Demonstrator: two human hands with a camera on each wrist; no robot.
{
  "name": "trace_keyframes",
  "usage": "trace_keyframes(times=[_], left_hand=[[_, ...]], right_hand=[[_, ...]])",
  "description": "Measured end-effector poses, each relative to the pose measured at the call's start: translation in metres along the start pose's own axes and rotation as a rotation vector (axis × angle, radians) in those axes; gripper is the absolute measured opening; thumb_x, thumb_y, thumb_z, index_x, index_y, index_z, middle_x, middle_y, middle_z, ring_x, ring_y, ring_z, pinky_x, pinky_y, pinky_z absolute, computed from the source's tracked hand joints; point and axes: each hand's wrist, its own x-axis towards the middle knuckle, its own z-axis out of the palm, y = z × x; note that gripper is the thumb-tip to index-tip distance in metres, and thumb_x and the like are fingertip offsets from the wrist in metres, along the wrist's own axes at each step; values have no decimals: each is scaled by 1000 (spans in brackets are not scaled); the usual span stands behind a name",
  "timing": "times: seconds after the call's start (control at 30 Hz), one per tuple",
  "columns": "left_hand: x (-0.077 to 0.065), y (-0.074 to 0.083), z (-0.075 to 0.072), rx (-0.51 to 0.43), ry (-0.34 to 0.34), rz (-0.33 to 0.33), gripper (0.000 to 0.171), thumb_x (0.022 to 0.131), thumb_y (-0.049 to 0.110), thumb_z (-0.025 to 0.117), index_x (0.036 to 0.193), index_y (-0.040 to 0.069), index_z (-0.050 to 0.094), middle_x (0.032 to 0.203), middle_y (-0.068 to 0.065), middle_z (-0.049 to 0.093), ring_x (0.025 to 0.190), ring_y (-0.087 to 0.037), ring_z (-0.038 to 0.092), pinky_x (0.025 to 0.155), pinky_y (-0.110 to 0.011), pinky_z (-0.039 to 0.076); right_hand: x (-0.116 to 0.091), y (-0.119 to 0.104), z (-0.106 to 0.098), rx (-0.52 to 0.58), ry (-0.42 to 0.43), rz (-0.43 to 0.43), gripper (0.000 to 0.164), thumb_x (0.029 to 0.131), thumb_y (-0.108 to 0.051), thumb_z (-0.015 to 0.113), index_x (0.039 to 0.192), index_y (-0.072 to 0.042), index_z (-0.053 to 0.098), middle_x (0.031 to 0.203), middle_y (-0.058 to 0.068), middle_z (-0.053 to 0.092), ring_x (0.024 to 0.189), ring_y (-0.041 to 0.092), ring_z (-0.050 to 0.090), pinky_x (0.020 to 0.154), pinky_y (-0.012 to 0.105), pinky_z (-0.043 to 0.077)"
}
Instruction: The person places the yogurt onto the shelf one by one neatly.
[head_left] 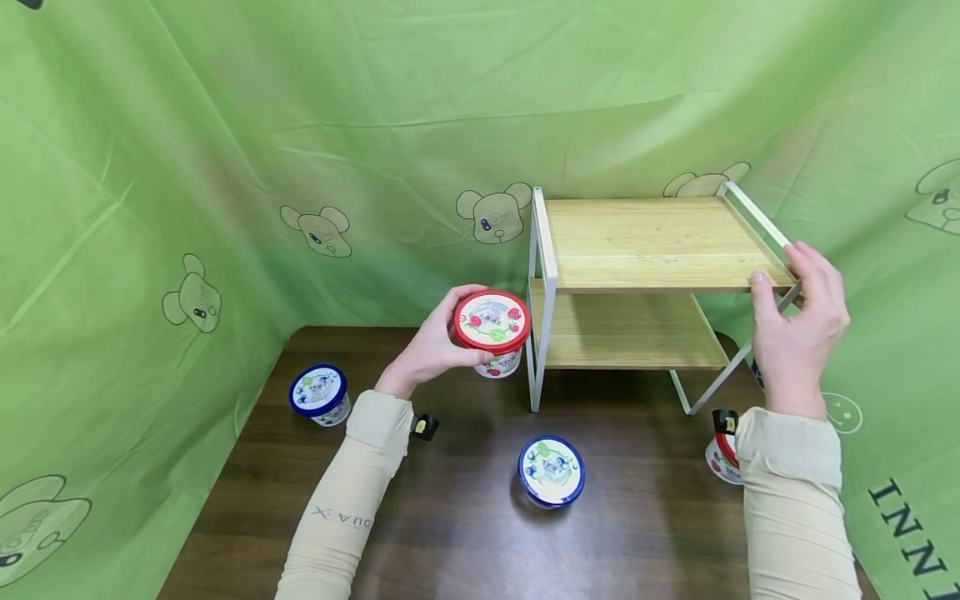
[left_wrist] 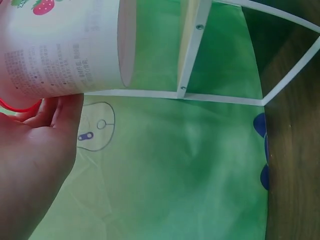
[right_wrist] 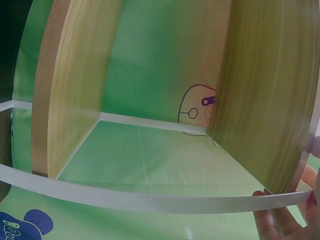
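My left hand (head_left: 438,337) grips a white tub with a red lid (head_left: 492,321) and berry pictures, held above the table just left of the shelf. In the left wrist view the tub (left_wrist: 65,50) lies sideways across the top left, its printed side showing. At the right, my right hand (head_left: 802,329) holds the front right corner of a two-tier shelf (head_left: 667,242) with wooden boards and a white metal frame. Its thumb lies on the top board's front edge, and its fingers (right_wrist: 272,220) reach round the frame in the right wrist view.
A blue-lidded tub (head_left: 551,472) stands on the dark wooden table (head_left: 450,533) in front of the shelf, another blue-lidded tub (head_left: 320,393) at the left. A second red-lidded tub (head_left: 722,460) is partly hidden by my right wrist. Green cloth (head_left: 390,150) with bear prints surrounds the table.
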Motion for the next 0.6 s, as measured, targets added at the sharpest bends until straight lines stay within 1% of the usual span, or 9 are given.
trace_keyframes(times=[0.2,0.33,0.47,0.6], left_hand=[[-1,6,4,0,-16,21,88,71,2,81,148,8,38,134,-15,52,121,-30,52,97,-44,52],[-1,8,6,-6,-37,44,89,72,3,81,149,5,36,135,-15,51,121,-31,52,97,-45,53],[0,9,8,-30,-51,63,87,73,2,80,149,5,37,135,-15,51,121,-31,52,97,-44,53],[-1,10,10,-57,-62,76,86,73,-1,79,148,5,38,136,-16,51,121,-32,52,97,-43,53]], right_hand=[[1,0,0,-3,-2,0,36,94,-8,70,130,-4,68,138,0,61,114,9,56,91,16,45],[1,1,0,-5,1,-3,36,94,-8,70,130,-4,68,138,-2,61,115,9,56,90,16,45],[1,2,0,-5,1,-2,36,94,-8,70,130,-5,68,137,-5,61,115,9,56,90,16,45],[1,3,0,-7,-2,0,36,94,-8,70,130,-5,68,138,-2,61,115,9,56,91,16,45]])
